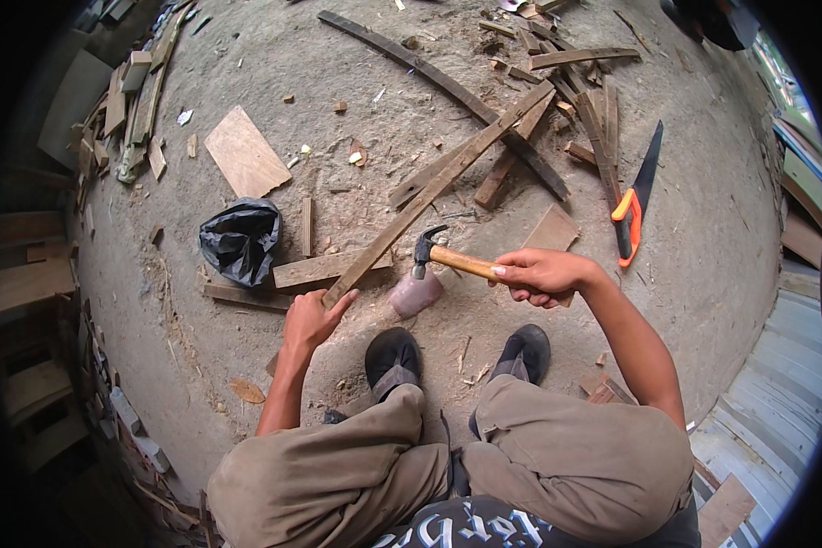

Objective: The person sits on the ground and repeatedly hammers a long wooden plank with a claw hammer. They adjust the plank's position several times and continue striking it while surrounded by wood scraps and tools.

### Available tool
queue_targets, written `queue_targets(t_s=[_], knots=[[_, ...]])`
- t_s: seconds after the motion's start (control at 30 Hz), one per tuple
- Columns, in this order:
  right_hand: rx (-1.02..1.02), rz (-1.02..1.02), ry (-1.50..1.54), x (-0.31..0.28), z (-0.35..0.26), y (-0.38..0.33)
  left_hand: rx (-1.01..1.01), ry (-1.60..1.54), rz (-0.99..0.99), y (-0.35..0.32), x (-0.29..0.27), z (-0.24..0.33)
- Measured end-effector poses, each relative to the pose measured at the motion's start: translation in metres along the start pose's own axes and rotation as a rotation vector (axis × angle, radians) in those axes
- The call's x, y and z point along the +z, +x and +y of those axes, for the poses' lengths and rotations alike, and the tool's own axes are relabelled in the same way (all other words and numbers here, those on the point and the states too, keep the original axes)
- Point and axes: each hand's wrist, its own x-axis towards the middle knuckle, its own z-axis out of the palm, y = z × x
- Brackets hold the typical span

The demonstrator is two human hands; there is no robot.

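My left hand (309, 320) is closed round the near end of a long wooden strip (457, 179), its thumb lying along the wood. The strip slants up to the right, its far end resting across other timber. In my right hand (550, 276) is a claw hammer (466, 262), gripped by its wooden handle. The dark hammer head points left, just above a pinkish block (416, 294) on the ground in front of my shoes. Head and strip are apart.
A black plastic bag (241, 241) stands beside short wood pieces (333, 268) at left. An orange-handled handsaw (637, 201) lies at right, near piled timber (603, 119). A plywood sheet (246, 153) lies beyond the bag. Corrugated metal (776, 402) edges the lower right.
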Motion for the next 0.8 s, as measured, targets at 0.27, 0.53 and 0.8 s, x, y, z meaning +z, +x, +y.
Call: queue_targets(t_s=[0.27, 0.53, 0.8], knots=[[-0.066, 0.005, 0.213, 0.011, 0.004, 0.0, 0.061, -0.2, -0.23, 0.003, 0.008, -0.016], [-0.154, 0.155, 0.298, 0.026, 0.011, 0.013, 0.05, -0.453, -0.369, -0.018, 0.023, -0.008], [-0.093, 0.135, 0.246, 0.019, 0.007, 0.005, 0.126, -0.409, -0.391, -0.009, 0.028, -0.042]])
